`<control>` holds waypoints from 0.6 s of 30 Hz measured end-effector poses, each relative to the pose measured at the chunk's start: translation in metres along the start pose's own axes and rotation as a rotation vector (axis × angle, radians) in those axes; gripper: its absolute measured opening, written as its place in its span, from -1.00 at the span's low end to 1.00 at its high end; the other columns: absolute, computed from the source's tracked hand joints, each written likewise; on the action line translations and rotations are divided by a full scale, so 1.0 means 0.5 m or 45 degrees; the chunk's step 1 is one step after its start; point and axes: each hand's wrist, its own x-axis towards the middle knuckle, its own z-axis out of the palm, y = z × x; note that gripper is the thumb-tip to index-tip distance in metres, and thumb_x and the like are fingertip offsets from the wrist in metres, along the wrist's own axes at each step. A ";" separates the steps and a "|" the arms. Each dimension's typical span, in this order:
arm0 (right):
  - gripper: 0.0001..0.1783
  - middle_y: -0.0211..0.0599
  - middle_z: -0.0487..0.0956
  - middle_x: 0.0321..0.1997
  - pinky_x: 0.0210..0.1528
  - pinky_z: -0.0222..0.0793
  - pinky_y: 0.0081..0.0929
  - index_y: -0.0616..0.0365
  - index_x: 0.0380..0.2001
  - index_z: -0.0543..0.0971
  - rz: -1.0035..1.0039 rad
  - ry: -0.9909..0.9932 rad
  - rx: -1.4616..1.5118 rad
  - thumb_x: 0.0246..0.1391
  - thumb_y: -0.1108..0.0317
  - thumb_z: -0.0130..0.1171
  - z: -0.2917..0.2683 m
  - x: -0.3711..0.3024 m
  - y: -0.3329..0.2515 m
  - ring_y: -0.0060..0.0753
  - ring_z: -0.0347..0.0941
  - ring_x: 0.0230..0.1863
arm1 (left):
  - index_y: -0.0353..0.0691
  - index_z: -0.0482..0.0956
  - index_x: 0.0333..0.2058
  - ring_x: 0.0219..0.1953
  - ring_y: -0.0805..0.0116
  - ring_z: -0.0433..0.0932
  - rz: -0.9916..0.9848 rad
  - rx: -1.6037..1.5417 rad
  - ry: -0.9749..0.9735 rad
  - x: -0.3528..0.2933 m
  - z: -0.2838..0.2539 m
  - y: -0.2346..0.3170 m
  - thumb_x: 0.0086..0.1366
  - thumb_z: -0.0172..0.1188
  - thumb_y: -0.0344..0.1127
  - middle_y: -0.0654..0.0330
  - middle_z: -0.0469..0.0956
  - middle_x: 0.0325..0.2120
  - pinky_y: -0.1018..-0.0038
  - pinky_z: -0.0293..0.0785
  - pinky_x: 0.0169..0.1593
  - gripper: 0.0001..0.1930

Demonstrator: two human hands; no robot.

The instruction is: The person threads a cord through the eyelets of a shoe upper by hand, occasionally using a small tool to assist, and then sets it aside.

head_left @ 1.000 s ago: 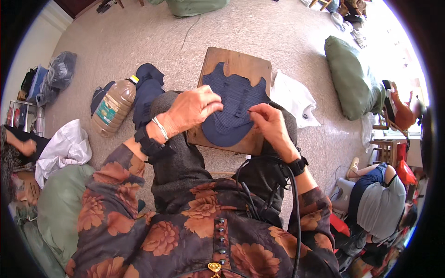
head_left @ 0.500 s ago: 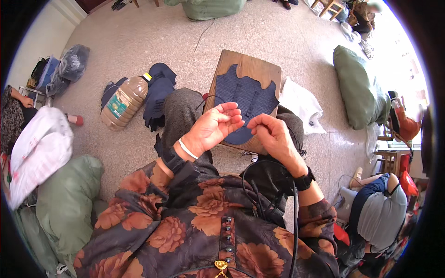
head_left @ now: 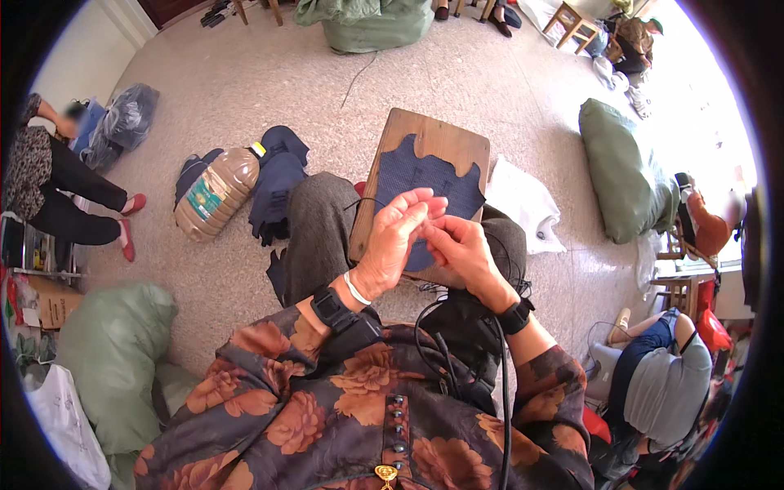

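Observation:
Over my lap, my left hand [head_left: 395, 243] and my right hand [head_left: 462, 251] meet at the fingertips, both pinched. Whatever lies between the fingers is too small to make out. Just beyond and partly behind them, a dark blue textured fabric piece [head_left: 433, 173] with a notched upper edge lies flat on a small wooden stool top [head_left: 390, 135]. My hands hide part of its lower half. A dark strap and a white band circle my left wrist; another dark strap is on my right.
Left of my knees lie a large plastic jug [head_left: 214, 196] with a yellow cap and more dark blue fabric pieces [head_left: 279, 184]. A white bag [head_left: 523, 208] lies right of the stool. Green sacks [head_left: 625, 175] stand around. Black cables [head_left: 505, 392] hang by my right arm. Other people are nearby.
My hands have come together, from apart to touching at the fingertips; the left fingers have drawn in to a pinch. At far left, a person now stands, and the white sack there is lower.

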 end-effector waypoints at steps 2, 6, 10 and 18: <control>-0.75 -0.55 0.50 -0.53 -0.52 0.23 -0.70 0.23 -0.38 0.62 0.027 -0.005 0.089 0.29 0.27 0.19 0.008 0.002 -0.002 -0.75 0.33 -0.55 | -0.34 0.45 0.07 -0.03 0.30 0.60 -0.148 -0.142 -0.030 -0.005 -0.021 0.004 0.49 0.02 -0.34 -0.01 0.58 0.01 0.41 0.55 0.03 -0.73; -0.72 -0.57 0.49 -0.54 -0.52 0.23 -0.70 0.21 -0.40 0.61 0.031 0.019 -0.033 0.31 0.23 0.16 0.020 0.006 0.006 -0.76 0.34 -0.54 | -0.31 0.58 -0.04 -0.26 0.39 0.62 -0.056 0.114 -0.032 -0.002 -0.038 -0.022 0.47 0.09 -0.32 0.09 0.63 -0.14 0.49 0.59 -0.28 -0.77; -0.74 -0.57 0.52 -0.52 -0.55 0.17 -0.73 0.21 -0.36 0.64 0.097 0.066 -0.025 0.33 0.26 0.13 0.006 -0.002 0.001 -0.79 0.31 -0.56 | -0.31 0.64 -0.10 -0.31 0.51 0.57 -0.003 0.128 -0.014 0.011 -0.030 -0.025 0.47 0.11 -0.29 0.21 0.63 -0.25 0.54 0.58 -0.24 -0.77; -0.74 -0.53 0.51 -0.48 -0.55 0.15 -0.75 0.22 -0.25 0.65 0.038 0.104 -0.021 0.35 0.25 0.12 -0.020 0.010 0.023 -0.75 0.29 -0.58 | -0.30 0.51 -0.03 -0.45 0.53 0.56 0.197 0.131 0.046 -0.011 -0.129 0.074 0.52 -0.05 -0.31 0.23 0.57 -0.40 0.58 0.56 -0.32 -0.76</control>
